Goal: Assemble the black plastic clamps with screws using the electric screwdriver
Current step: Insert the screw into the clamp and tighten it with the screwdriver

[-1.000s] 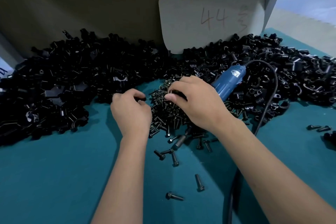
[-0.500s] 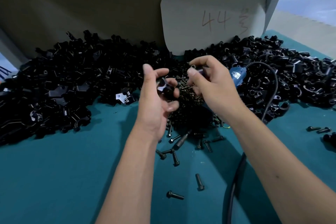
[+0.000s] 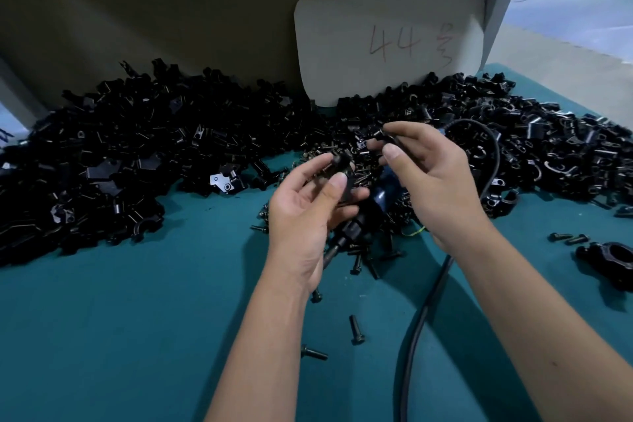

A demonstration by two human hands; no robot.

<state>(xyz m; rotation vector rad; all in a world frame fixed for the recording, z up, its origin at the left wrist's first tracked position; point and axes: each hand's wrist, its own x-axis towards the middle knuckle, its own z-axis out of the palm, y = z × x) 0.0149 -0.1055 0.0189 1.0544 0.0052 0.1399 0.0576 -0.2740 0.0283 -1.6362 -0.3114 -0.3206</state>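
My left hand (image 3: 305, 205) holds a black plastic clamp (image 3: 342, 169) between thumb and fingers, raised above the table. A little to its right, my right hand (image 3: 428, 178) pinches a black screw (image 3: 385, 136) between thumb and forefinger, its head pointing toward the clamp. The two parts are close but apart. The electric screwdriver (image 3: 370, 209) lies on the table under my hands, mostly hidden, its bit (image 3: 330, 255) pointing down-left. A pile of screws (image 3: 359, 168) lies behind it.
Big heaps of black clamp parts (image 3: 137, 154) run along the back of the teal table (image 3: 137, 336), left and right (image 3: 548, 147). The screwdriver's black cable (image 3: 421, 315) loops to the front edge. Loose screws (image 3: 356, 329) lie near my forearms. An assembled clamp (image 3: 609, 259) sits far right. A cardboard sign (image 3: 387, 38) stands behind.
Both hands rose from the screw pile: the left came up with a clamp, the right with a screw. They have since turned and drawn the two parts toward each other.
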